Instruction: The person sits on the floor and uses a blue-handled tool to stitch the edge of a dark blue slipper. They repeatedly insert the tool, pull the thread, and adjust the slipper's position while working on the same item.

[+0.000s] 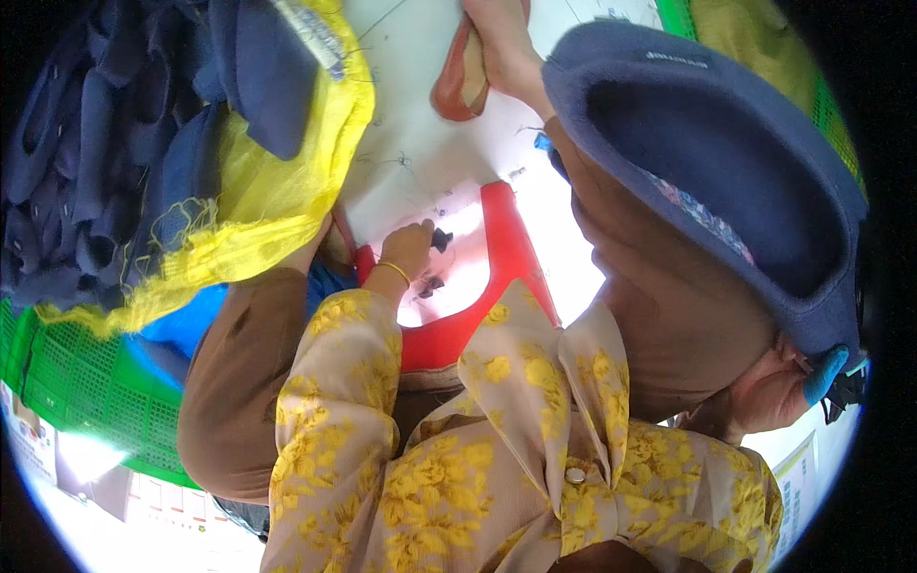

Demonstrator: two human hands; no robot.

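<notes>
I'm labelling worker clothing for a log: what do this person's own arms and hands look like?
The left hand is ungloved, with a thin yellow band at the wrist. The left sleeve is beige with yellow flowers. The right hand has a blue covering on one digit; its sleeve end is unclear.

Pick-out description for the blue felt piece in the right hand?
Find the brown trouser leg on the picture's right. In front of it, lower end held by the right hand, is the blue felt piece. Unlike the blue pieces heaped at the yellow sack, it is alone, its wide oval opening showing a patterned strip.
</notes>
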